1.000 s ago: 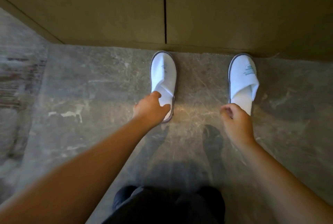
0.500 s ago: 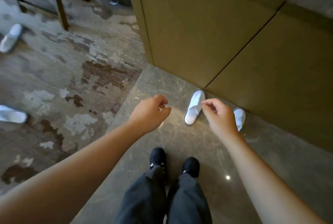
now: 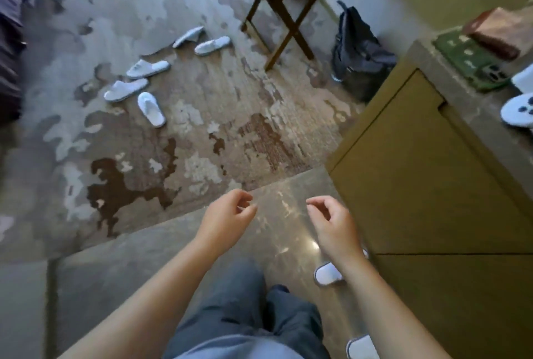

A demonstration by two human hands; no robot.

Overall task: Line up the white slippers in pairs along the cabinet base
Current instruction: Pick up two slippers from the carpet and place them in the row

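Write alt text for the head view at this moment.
Both hands, left and right, hang empty over the stone floor. Two white slippers lie by the cabinet; five more are scattered on the carpet.

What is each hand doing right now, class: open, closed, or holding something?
Left hand: open, fingers loosely curled, holding nothing.
Right hand: open, fingers loosely curled, holding nothing.

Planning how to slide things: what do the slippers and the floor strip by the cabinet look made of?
Slippers: soft white fabric, matte, probably terry or similar cloth; the look leaves it open. Floor strip: polished stone or tile, judging by its mottled veining and bright glare spot.
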